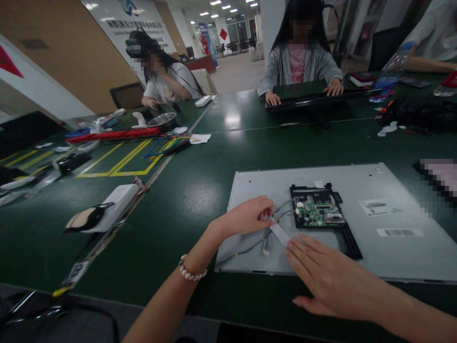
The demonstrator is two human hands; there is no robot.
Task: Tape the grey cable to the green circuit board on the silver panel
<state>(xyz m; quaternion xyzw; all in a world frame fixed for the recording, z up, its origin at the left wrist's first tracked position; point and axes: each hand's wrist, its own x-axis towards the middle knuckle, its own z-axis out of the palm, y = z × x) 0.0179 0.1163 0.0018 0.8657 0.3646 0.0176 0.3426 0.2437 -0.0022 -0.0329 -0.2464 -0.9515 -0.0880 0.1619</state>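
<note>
A grey metal panel (360, 190), like the back of a display, lies flat before me. My left hand (252, 214), with a pearl bracelet at the wrist, pinches one end of a whitish strip of tape (280, 235). The strip slants over thin grey cables (250, 248) on the panel's left part. At its other end rest the fingertips of my right hand (324, 271), whose fingers are stretched out flat. Just beyond the hands, a green circuit board (317, 214) sits in a black plastic frame (352, 243), with cables plugged into its left side.
The green table (193, 190) carries a white box-like item (117, 200) on the left and a red strip (114, 136) among loose parts farther back. Across the table, a person's hands touch a black panel (321, 99). A plastic bottle (392, 71) stands at back right.
</note>
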